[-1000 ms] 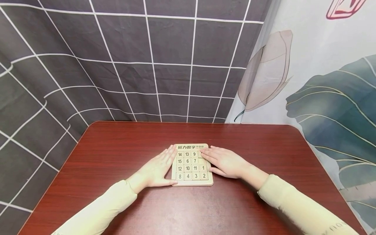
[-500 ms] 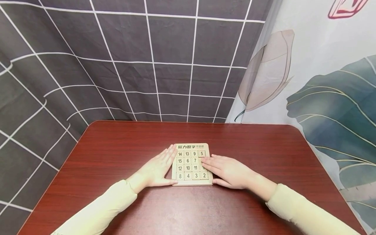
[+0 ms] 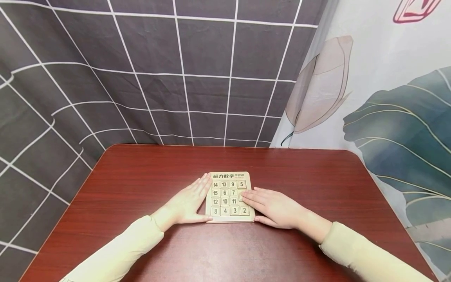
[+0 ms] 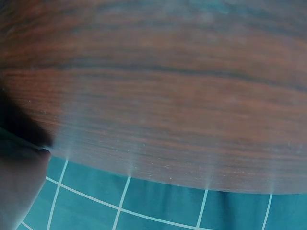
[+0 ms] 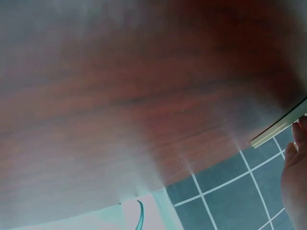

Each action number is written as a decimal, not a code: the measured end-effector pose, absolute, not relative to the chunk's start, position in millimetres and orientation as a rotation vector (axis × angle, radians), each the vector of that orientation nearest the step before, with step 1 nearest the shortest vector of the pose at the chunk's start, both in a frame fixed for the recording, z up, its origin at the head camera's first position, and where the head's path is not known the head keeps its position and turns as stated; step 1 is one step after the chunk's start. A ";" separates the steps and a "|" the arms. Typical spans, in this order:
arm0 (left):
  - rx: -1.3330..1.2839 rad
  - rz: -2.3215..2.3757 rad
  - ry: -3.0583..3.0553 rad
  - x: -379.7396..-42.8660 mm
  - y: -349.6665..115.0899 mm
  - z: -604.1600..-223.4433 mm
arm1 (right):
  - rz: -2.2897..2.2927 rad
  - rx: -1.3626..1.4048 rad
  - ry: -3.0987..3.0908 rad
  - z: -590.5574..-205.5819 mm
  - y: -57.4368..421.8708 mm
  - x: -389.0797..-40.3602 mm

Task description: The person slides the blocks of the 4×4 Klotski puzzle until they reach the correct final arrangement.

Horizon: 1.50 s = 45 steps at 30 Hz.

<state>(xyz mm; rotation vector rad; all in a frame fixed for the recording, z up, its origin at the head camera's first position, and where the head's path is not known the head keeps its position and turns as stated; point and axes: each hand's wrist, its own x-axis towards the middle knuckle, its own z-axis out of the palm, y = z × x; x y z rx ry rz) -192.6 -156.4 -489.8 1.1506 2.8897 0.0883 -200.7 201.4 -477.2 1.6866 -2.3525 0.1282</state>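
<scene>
Number puzzle (image 3: pixel 229 197) lay between left hand (image 3: pixel 186 201), straight fingers (image 3: pixel 200 185) along its left edge, and right hand (image 3: pixel 278 207), straight fingers over its right side.

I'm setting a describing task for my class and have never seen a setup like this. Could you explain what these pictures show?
There's no robot here, just a person's two bare hands. The head camera looks forward and down over a reddish-brown table with a grid-patterned cloth behind it. On the table lies a board of numbered tiles. The left hand rests against its left edge; the fingers of the right hand lie on the right-hand column, below the 5 tile. Both hands touch the board; neither lifts it. The other two cameras sit on the wrists: they show mostly tabletop and cloth, though the right one also catches the board's edge.
</scene>
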 end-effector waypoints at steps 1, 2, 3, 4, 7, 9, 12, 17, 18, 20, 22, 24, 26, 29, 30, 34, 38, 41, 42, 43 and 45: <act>1.152 0.095 2.890 -192.5 -156.3 -489.7 | 0.128 1.678 -2.371 -477.1 200.8 -202.0; 1.154 0.102 2.890 -192.2 -156.3 -489.6 | 0.124 1.671 -2.384 -477.3 200.2 -203.4; 1.152 0.105 2.888 -192.1 -156.1 -489.2 | 0.122 1.663 -2.396 -477.4 199.9 -204.7; 1.154 0.112 2.887 -191.9 -156.1 -489.0 | 0.121 1.658 -2.406 -477.4 199.6 -205.7; 1.165 0.129 2.885 -191.5 -155.9 -488.2 | 0.115 1.652 -2.412 -477.5 199.3 -207.5; 1.173 0.123 2.888 -191.5 -156.1 -488.1 | 0.120 1.659 -2.407 -477.3 199.8 -207.3; 1.176 0.118 2.894 -191.3 -156.3 -487.5 | 0.120 1.683 -2.380 -476.9 201.3 -204.5; 1.167 0.106 2.887 -190.7 -155.3 -484.6 | 0.094 1.759 -2.281 -477.2 205.5 -195.6; 1.168 0.103 2.886 -190.6 -155.0 -484.0 | 0.081 1.777 -2.253 -477.2 206.4 -193.5; 1.171 0.103 2.887 -190.5 -154.6 -482.9 | 0.047 1.808 -2.196 -477.5 208.0 -189.5; 1.168 0.101 2.890 -190.4 -154.5 -482.2 | 0.016 1.825 -2.155 -477.9 209.4 -186.4; 1.160 0.101 2.891 -190.2 -154.4 -481.6 | -0.003 1.829 -2.142 -478.2 209.8 -184.6; 1.154 0.105 2.887 -189.8 -154.3 -480.8 | -0.012 1.824 -2.138 -478.6 209.9 -184.3; 1.151 0.117 2.879 -189.3 -153.9 -480.0 | -0.006 1.807 -2.153 -478.4 208.5 -185.7; 1.151 0.117 2.878 -189.5 -154.0 -480.2 | -0.003 1.802 -2.159 -478.2 207.9 -186.6; 1.149 0.113 2.881 -189.9 -154.7 -480.3 | 0.020 1.779 -2.196 -476.6 204.9 -192.3; 1.153 0.122 2.878 -189.7 -154.7 -480.0 | 0.071 1.760 -2.239 -476.3 203.1 -198.0; 1.156 0.134 2.876 -189.6 -154.5 -480.1 | 0.100 1.753 -2.257 -477.2 202.7 -199.7; 1.154 0.135 2.875 -189.5 -154.4 -480.1 | 0.101 1.753 -2.256 -477.5 202.6 -199.5; 1.152 0.134 2.873 -189.3 -154.4 -480.1 | 0.104 1.753 -2.252 -477.6 202.3 -198.9; 1.150 0.134 2.873 -189.0 -154.4 -480.1 | 0.105 1.756 -2.243 -477.3 201.5 -197.2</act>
